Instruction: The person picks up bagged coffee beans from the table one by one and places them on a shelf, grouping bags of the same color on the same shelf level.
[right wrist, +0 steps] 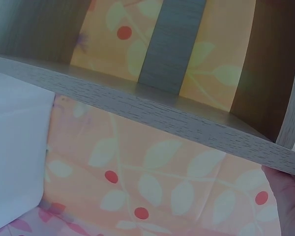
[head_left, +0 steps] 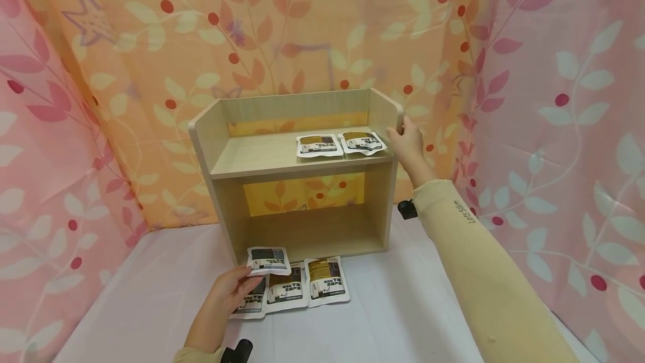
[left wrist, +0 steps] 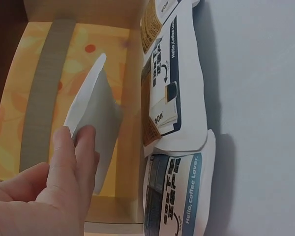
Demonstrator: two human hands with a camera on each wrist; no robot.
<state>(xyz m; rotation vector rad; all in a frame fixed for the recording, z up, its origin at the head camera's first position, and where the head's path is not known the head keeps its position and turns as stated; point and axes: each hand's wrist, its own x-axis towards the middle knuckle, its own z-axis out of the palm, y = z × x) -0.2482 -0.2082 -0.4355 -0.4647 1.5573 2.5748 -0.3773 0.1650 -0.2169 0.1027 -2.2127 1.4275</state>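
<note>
My left hand (head_left: 227, 291) pinches a white coffee packet (head_left: 269, 261) between thumb and fingers, raised by the lower front edge of a small wooden shelf (head_left: 297, 171). In the left wrist view that packet (left wrist: 99, 118) appears nearly edge-on, before the lower compartment. Below it, three more coffee packets (head_left: 326, 280) lie in a row on the table, the leftmost (head_left: 252, 302) partly hidden by the hand. Two packets (head_left: 319, 146) lie side by side on the upper board, toward the right. My right hand (head_left: 409, 143) grips the shelf's right side panel near its top front.
A white cloth covers the table (head_left: 393, 318). Behind the shelf hangs an orange leaf-patterned curtain (head_left: 272, 27), visible through its open back. Pink patterned curtains (head_left: 564, 128) close off both sides. The shelf has raised side panels (head_left: 206, 139) and a back rail (head_left: 297, 104).
</note>
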